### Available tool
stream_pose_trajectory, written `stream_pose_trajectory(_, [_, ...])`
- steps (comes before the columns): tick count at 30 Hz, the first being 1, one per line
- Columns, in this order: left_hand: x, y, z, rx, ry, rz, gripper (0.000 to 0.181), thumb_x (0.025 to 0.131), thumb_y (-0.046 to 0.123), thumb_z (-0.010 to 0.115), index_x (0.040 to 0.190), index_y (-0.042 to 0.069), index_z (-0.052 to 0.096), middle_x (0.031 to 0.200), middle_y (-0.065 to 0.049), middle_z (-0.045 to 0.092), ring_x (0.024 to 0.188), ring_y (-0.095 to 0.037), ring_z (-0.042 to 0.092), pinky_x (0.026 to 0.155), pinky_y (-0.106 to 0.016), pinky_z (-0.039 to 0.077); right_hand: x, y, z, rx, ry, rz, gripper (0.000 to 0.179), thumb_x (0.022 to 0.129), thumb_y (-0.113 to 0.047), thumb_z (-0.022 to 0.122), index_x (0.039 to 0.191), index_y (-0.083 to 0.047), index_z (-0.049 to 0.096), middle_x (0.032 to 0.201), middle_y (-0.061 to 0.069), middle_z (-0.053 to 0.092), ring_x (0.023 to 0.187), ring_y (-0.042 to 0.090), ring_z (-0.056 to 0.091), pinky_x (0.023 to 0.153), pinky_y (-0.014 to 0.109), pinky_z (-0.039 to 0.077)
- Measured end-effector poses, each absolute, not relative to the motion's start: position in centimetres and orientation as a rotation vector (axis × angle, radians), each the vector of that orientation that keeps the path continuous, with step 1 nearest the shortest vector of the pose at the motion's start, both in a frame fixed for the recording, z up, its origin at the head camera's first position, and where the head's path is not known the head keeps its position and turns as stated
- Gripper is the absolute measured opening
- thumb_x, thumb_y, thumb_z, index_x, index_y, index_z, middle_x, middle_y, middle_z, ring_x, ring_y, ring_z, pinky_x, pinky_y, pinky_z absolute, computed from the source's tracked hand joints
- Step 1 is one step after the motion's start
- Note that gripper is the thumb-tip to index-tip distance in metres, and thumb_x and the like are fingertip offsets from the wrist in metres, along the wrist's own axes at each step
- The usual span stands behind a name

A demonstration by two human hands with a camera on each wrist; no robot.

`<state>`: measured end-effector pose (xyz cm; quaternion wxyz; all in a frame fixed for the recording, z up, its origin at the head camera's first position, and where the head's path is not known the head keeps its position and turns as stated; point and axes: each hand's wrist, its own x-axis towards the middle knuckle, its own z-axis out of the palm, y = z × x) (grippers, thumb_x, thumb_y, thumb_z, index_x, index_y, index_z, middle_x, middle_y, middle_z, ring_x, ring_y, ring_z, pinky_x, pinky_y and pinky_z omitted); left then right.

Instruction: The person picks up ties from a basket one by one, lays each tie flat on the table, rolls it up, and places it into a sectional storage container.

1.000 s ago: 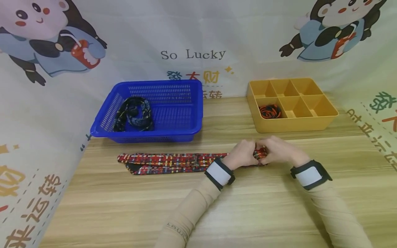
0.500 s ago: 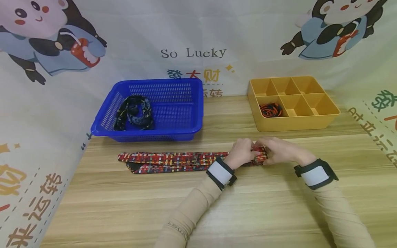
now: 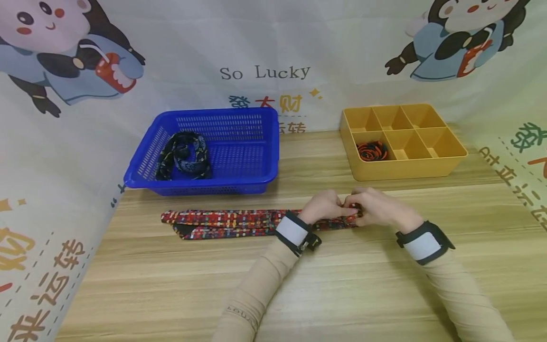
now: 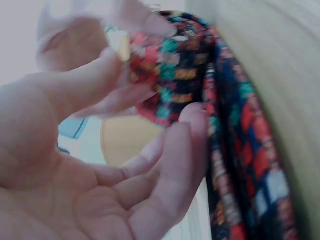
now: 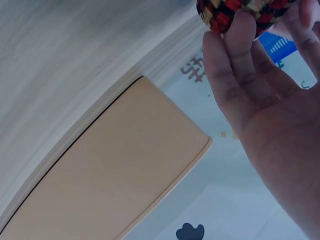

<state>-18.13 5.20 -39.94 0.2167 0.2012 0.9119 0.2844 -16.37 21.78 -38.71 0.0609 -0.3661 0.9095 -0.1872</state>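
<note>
A necktie [image 3: 231, 219] in a red, black and multicoloured check lies stretched across the table, doubled lengthwise, its right end wound into a roll [image 4: 175, 75]. My left hand [image 3: 323, 207] holds the roll's left side between thumb and bent fingers. From the right, my right hand [image 3: 380, 208] pinches the same roll; its fingertips press on the checked cloth [image 5: 217, 22] in the right wrist view. Much of the roll is hidden behind the hands in the head view. Toward the left, the tie's wide tip and dark lining lie flat.
Behind the tie stands a blue basket [image 3: 243, 183] with a dark patterned necktie [image 3: 194, 164] coiled loosely inside. At the back right is a yellow divided box [image 3: 410, 168]; its front left compartment holds a rolled orange-and-black necktie [image 3: 372, 151]. A printed cloth [image 3: 188, 47] hangs behind.
Both hands have shifted slightly left along the tie, and the rolled end has come left with them. The fingers have changed their placing on the roll. Basket and box stay put.
</note>
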Motion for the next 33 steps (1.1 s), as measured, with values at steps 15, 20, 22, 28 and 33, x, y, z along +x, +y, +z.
stream_pose_trajectory(15, [-18.6,4.8,-39.6,0.450,2.444,0.790,0.051,0.083,0.031,0.073,0.046,0.014,0.042,0.041,0.008,0.036,0.039,-0.005,0.031,0.042,-0.017,0.026,-16.9,23.1,-39.1,-1.233,2.650,-0.647,0.037,0.069,-0.006,0.076,0.101,-0.010,0.060,0.095,0.002,0.059,0.082,0.013,0.056,0.073,0.031,0.049])
stream_pose_trajectory(20, [-18.5,4.3,-39.4,0.422,2.461,0.775,0.055,0.083,0.036,0.072,0.043,0.012,0.042,0.038,0.006,0.038,0.038,-0.006,0.032,0.041,-0.018,0.024,-16.4,21.7,-39.2,-1.183,2.717,-0.561,0.031,0.066,-0.008,0.072,0.094,-0.011,0.061,0.090,0.003,0.053,0.072,0.010,0.050,0.062,0.023,0.044])
stream_pose_trajectory(22, [-18.4,4.3,-39.4,0.400,2.458,0.813,0.055,0.082,0.039,0.072,0.043,0.012,0.044,0.039,0.005,0.042,0.039,-0.006,0.038,0.041,-0.018,0.026,-16.3,21.3,-39.3,-1.170,2.725,-0.545,0.029,0.065,-0.009,0.071,0.092,-0.011,0.060,0.088,0.003,0.051,0.070,0.009,0.047,0.060,0.021,0.042])
stream_pose_trajectory(28, [-18.3,4.5,-39.7,0.375,2.463,0.842,0.052,0.081,0.043,0.072,0.046,0.015,0.047,0.043,0.004,0.049,0.043,-0.007,0.052,0.044,-0.016,0.035,-16.2,21.2,-39.6,-1.172,2.721,-0.534,0.035,0.069,-0.010,0.077,0.100,-0.009,0.061,0.092,0.002,0.051,0.076,0.010,0.051,0.066,0.026,0.046])
stream_pose_trajectory(33, [-18.6,4.0,-39.8,0.414,2.395,0.852,0.048,0.085,0.037,0.069,0.049,0.015,0.046,0.044,0.005,0.047,0.044,-0.006,0.050,0.046,-0.016,0.036,-16.5,21.2,-40.2,-1.225,2.698,-0.578,0.036,0.072,-0.010,0.077,0.103,-0.010,0.059,0.092,0.000,0.052,0.078,0.009,0.051,0.068,0.026,0.048])
